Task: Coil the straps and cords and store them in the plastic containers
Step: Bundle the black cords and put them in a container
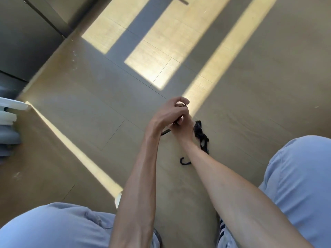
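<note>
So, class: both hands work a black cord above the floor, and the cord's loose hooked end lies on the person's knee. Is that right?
Not quite. The head view shows the left hand and right hand together on the black cord, but its hooked end lies on the floor between the knees, not on a knee.

Bare floor (89,113) ahead — knees (300,176) flanking.

Both forearms are bare, with no sleeves reaching the left hand (166,113) or right hand (183,128). Light blue-grey trousers (300,176) cover both knees.
</note>
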Demonstrator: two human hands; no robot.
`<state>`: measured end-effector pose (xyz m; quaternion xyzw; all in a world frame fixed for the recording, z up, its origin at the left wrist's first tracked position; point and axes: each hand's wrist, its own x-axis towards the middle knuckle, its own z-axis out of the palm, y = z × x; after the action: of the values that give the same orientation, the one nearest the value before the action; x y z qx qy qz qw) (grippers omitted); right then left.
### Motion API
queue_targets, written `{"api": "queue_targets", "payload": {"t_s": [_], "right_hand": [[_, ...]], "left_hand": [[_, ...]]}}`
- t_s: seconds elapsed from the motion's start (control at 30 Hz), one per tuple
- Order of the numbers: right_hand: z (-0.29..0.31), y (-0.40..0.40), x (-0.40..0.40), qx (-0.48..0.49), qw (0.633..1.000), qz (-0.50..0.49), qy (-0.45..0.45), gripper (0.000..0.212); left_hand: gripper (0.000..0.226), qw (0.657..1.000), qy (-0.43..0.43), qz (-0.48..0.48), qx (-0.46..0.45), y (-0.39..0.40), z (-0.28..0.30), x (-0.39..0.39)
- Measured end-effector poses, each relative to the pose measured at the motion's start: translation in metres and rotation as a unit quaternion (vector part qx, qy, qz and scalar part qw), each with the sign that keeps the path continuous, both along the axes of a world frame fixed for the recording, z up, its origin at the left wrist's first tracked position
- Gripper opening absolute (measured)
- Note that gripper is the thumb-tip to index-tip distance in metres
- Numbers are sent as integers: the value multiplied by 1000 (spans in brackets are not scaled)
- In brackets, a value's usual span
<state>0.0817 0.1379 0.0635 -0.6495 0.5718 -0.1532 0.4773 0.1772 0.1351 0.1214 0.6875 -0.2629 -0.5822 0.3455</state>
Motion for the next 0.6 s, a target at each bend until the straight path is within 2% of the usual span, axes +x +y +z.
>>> {"api": "queue_targets", "payload": {"t_s": [0.03,0.1,0.13,0.17,0.2,0.23,0.27,0.3,0.33,0.37,0.4,0.43,0.47,0.53,0.6], "right_hand": [[4,-3,4,6,1000,-12,-28,31],[10,-11,9,41,994,-46,-89,12],[13,-15,12,51,991,-68,-104,7],[14,-19,14,59,988,-89,-111,12],[16,-22,15,72,984,-108,-121,15],[17,-25,16,89,979,-125,-137,15],[19,-27,16,106,973,-134,-154,14],[18,-29,16,113,972,-132,-161,14],[18,-29,15,112,974,-119,-160,13],[17,-29,15,115,976,-104,-154,11],[15,-28,14,120,977,-93,-148,7],[14,-25,12,124,978,-85,-142,5],[12,-22,10,123,980,-77,-134,3],[9,-15,4,97,987,-67,-111,4],[7,-10,-1,72,990,-74,-93,9]], "left_hand": [[39,1000,-20,-2,-8,-1,5,1],[37,991,-119,42,-37,-2,11,3],[30,977,-183,96,-59,-2,10,5],[23,953,-243,164,-73,-2,9,6],[24,925,-291,237,-59,1,3,8],[31,898,-318,303,-5,6,-5,10],[40,887,-293,348,83,11,-17,13],[49,890,-195,372,177,18,-30,14],[58,895,-39,370,248,24,-41,11],[63,884,135,346,285,31,-48,8],[61,859,269,325,290,38,-55,5],[52,836,355,311,281,42,-61,0],[43,827,386,306,272,43,-68,-6],[27,838,359,307,274,45,-77,-16],[11,830,351,335,273,45,-81,-23]]}}
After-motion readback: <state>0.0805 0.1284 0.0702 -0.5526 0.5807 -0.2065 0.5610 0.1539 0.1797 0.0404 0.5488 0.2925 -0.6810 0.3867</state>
